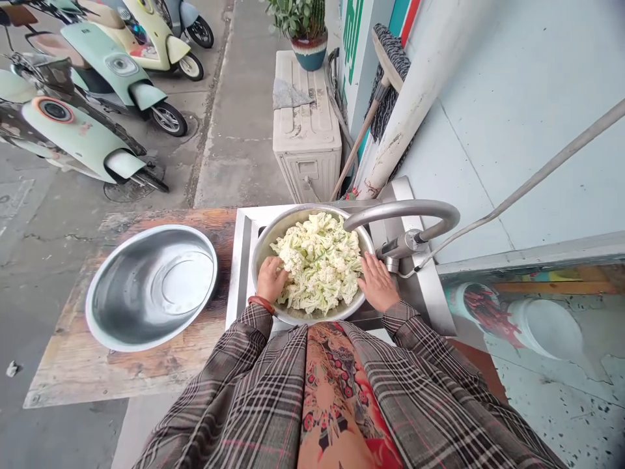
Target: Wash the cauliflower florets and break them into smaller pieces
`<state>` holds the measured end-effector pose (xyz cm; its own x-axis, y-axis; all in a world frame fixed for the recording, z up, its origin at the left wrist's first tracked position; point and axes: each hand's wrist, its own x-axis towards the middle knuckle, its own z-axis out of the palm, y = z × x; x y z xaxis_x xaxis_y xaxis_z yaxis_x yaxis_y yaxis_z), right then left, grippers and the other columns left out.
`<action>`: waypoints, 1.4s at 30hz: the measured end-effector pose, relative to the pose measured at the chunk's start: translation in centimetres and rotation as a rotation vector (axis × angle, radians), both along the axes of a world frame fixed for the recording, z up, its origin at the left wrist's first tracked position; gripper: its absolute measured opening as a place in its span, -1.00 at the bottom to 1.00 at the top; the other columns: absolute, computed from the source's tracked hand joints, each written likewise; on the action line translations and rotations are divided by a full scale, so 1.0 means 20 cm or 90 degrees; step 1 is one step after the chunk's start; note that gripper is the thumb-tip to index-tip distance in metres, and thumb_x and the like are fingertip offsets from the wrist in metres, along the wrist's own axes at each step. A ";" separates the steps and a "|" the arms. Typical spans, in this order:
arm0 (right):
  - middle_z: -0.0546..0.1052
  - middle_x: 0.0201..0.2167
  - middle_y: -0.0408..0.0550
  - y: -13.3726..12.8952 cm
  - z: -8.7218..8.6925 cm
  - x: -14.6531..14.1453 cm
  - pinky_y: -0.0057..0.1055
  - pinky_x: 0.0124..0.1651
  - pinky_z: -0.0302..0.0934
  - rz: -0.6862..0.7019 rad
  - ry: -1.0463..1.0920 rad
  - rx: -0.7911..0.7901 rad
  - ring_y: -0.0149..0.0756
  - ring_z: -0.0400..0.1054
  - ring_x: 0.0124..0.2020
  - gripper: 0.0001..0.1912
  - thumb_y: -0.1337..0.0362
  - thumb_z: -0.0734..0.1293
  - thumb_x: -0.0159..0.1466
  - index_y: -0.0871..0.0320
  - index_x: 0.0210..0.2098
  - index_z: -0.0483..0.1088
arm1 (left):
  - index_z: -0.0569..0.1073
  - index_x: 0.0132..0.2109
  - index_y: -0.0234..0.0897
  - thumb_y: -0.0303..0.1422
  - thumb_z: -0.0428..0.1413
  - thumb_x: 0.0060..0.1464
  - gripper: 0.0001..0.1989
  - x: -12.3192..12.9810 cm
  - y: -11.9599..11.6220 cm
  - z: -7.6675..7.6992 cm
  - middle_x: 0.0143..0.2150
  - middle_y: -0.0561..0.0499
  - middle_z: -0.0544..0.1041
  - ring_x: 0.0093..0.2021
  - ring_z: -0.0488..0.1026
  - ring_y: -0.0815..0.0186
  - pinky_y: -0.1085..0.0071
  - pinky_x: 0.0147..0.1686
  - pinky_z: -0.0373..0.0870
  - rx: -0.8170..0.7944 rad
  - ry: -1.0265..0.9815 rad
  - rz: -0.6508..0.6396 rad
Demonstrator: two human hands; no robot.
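Cut cauliflower florets (317, 260) fill a round metal basin (263, 251) that sits in the sink. At the basin's left side, my left hand (272, 279) is closed over the rim with its fingers bent, close against the florets. Opposite it, my right hand (378, 281) lies against the right rim, fingers stretched out and thumb toward the cauliflower. The curved faucet (405, 210) reaches over the back right of the basin. Parts of both hands' undersides are hidden.
Left of the sink, an empty metal bowl (183, 283) rests tilted on a wooden board (151, 368). Behind stand an outdoor unit (307, 133), a potted plant (310, 49) and a mop (375, 98). Several scooters (83, 133) are parked at left. A hose (532, 182) crosses the right wall.
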<state>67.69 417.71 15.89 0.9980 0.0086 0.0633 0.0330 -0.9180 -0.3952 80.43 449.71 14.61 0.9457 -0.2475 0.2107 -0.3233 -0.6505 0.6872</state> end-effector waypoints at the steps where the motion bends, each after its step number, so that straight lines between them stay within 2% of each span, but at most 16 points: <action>1: -0.02 0.43 0.16 0.00 -0.02 0.01 0.05 0.41 -0.18 0.006 0.003 -0.006 -0.01 -0.16 0.44 -0.37 0.15 0.13 0.38 0.24 0.38 0.01 | 0.41 -0.22 -0.22 -0.43 0.07 0.00 -0.86 0.00 0.00 0.00 -0.20 -0.07 0.38 -0.12 0.36 0.15 0.22 -0.06 0.32 0.000 -0.003 0.000; 3: -0.01 0.43 0.15 0.00 -0.02 0.04 0.03 0.40 -0.16 0.020 0.009 -0.009 -0.03 -0.15 0.44 -0.37 0.13 0.14 0.38 0.23 0.38 0.03 | 0.41 -0.23 -0.22 -0.42 0.07 0.01 -0.87 0.00 -0.01 0.00 -0.21 -0.06 0.37 -0.14 0.36 0.15 0.22 -0.07 0.32 0.000 -0.012 0.007; 6: 0.16 0.37 0.12 -0.04 0.01 0.07 -0.02 0.37 -0.04 0.027 0.002 -0.001 -0.06 0.00 0.39 -0.45 0.18 0.10 0.40 0.20 0.33 0.15 | 0.40 -0.24 -0.23 -0.41 0.07 0.01 -0.88 -0.01 0.02 -0.01 -0.23 -0.07 0.37 -0.15 0.35 0.14 0.20 -0.08 0.32 0.007 -0.028 0.015; 10: 0.39 0.21 0.07 -0.05 0.06 0.06 -0.06 0.31 0.10 0.003 -0.088 0.050 -0.12 0.19 0.27 -0.53 0.30 0.04 0.41 0.13 0.23 0.30 | 0.37 -0.28 -0.22 -0.40 0.05 0.05 -0.94 -0.03 0.17 -0.04 -0.24 -0.08 0.38 -0.17 0.35 0.14 0.22 -0.13 0.33 0.059 -0.023 0.014; 12: 0.42 0.16 0.07 -0.03 0.07 0.06 -0.06 0.30 0.12 -0.007 -0.153 0.082 -0.13 0.22 0.24 -0.55 0.32 0.05 0.40 0.12 0.20 0.32 | 0.33 -0.31 -0.20 -0.39 0.04 0.07 -0.99 -0.04 0.26 -0.06 -0.27 -0.07 0.37 -0.21 0.35 0.14 0.22 -0.17 0.33 0.098 -0.019 0.026; 15: 0.40 0.14 0.13 0.02 0.06 0.07 -0.05 0.30 0.12 -0.066 -0.212 0.112 -0.11 0.21 0.22 -0.56 0.28 0.09 0.38 0.15 0.21 0.29 | 0.30 -0.35 -0.19 -0.34 0.03 0.12 -0.91 -0.06 0.33 -0.05 -0.34 -0.06 0.36 -0.24 0.35 0.13 0.21 -0.19 0.33 0.132 -0.027 0.053; 17: 0.33 0.20 0.20 0.04 0.03 0.10 0.00 0.29 0.11 -0.141 -0.214 0.130 -0.05 0.16 0.26 -0.50 0.22 0.11 0.37 0.20 0.26 0.21 | 0.31 -0.34 -0.20 -0.36 0.03 0.12 -0.93 -0.08 0.31 -0.03 -0.31 -0.09 0.40 -0.20 0.36 0.11 0.18 -0.15 0.33 0.155 -0.043 0.044; 20: 0.26 0.27 0.29 0.01 -0.02 0.18 0.04 0.28 0.10 -0.250 -0.158 0.172 0.04 0.13 0.29 -0.38 0.15 0.12 0.33 0.31 0.32 0.11 | 0.34 -0.28 -0.21 -0.43 0.03 0.10 -0.97 -0.10 0.23 0.00 -0.16 -0.14 0.46 -0.08 0.37 0.08 0.15 -0.06 0.30 0.188 -0.050 -0.010; 22: 0.34 0.22 0.29 -0.03 -0.02 0.24 0.02 0.26 0.12 -0.291 -0.090 0.192 0.07 0.22 0.24 -0.37 0.13 0.12 0.30 0.32 0.29 0.18 | 0.36 -0.22 -0.20 -0.44 0.02 0.10 -0.91 -0.10 0.18 0.01 -0.10 -0.12 0.47 -0.05 0.39 0.10 0.18 -0.08 0.31 0.191 -0.019 -0.036; 24: 0.41 0.16 0.29 -0.06 -0.01 0.30 0.00 0.23 0.14 -0.306 -0.021 0.181 0.09 0.28 0.18 -0.39 0.11 0.11 0.29 0.33 0.24 0.26 | 0.37 -0.20 -0.20 -0.43 0.01 0.10 -0.89 -0.09 0.16 0.00 -0.13 -0.09 0.47 -0.12 0.41 0.15 0.23 -0.15 0.33 0.171 0.016 -0.023; 27: 0.42 0.14 0.34 -0.05 0.03 0.34 -0.02 0.22 0.15 -0.307 0.017 0.139 0.13 0.29 0.17 -0.36 0.10 0.10 0.30 0.40 0.23 0.27 | 0.36 -0.28 -0.22 -0.39 0.01 0.11 -0.95 -0.06 0.19 -0.02 -0.27 -0.07 0.44 -0.23 0.40 0.18 0.26 -0.21 0.33 0.123 0.018 0.017; 30: 0.42 0.14 0.30 0.02 0.02 0.35 -0.05 0.20 0.17 -0.284 0.004 0.121 0.08 0.31 0.16 -0.37 0.11 0.10 0.31 0.35 0.26 0.24 | 0.36 -0.33 -0.22 -0.35 0.03 0.10 -0.93 -0.05 0.26 -0.01 -0.34 -0.06 0.41 -0.26 0.38 0.17 0.25 -0.20 0.34 0.114 -0.009 0.040; 33: 0.47 0.09 0.24 0.10 -0.03 0.34 -0.06 0.18 0.20 -0.243 0.022 0.115 0.04 0.34 0.12 -0.44 0.14 0.13 0.32 0.29 0.23 0.29 | 0.36 -0.31 -0.22 -0.30 0.02 0.15 -0.88 -0.04 0.33 0.04 -0.32 -0.08 0.42 -0.23 0.38 0.15 0.23 -0.15 0.33 0.149 -0.045 0.076; 36: 0.47 0.08 0.23 0.13 -0.06 0.31 -0.07 0.17 0.22 -0.214 0.052 0.110 0.02 0.36 0.11 -0.47 0.18 0.14 0.32 0.28 0.22 0.30 | 0.37 -0.26 -0.22 -0.24 0.00 0.19 -0.84 -0.04 0.35 0.06 -0.24 -0.11 0.45 -0.16 0.38 0.12 0.22 -0.12 0.32 0.211 -0.047 0.064; 39: 0.44 0.13 0.20 0.11 -0.01 0.24 -0.09 0.19 0.22 -0.156 0.005 0.086 -0.01 0.33 0.14 -0.50 0.18 0.12 0.35 0.23 0.19 0.34 | 0.35 -0.28 -0.20 -0.25 -0.02 0.21 -0.84 -0.05 0.33 0.05 -0.23 -0.12 0.44 -0.13 0.38 0.10 0.23 -0.18 0.33 0.269 -0.009 0.060; 42: 0.40 0.20 0.13 0.05 0.06 0.17 -0.10 0.28 0.14 -0.126 -0.094 0.057 -0.07 0.27 0.21 -0.53 0.18 0.08 0.39 0.17 0.18 0.36 | 0.31 -0.33 -0.19 -0.25 -0.03 0.23 -0.82 -0.06 0.31 0.04 -0.25 -0.13 0.43 -0.14 0.39 0.10 0.24 -0.22 0.32 0.286 0.006 0.076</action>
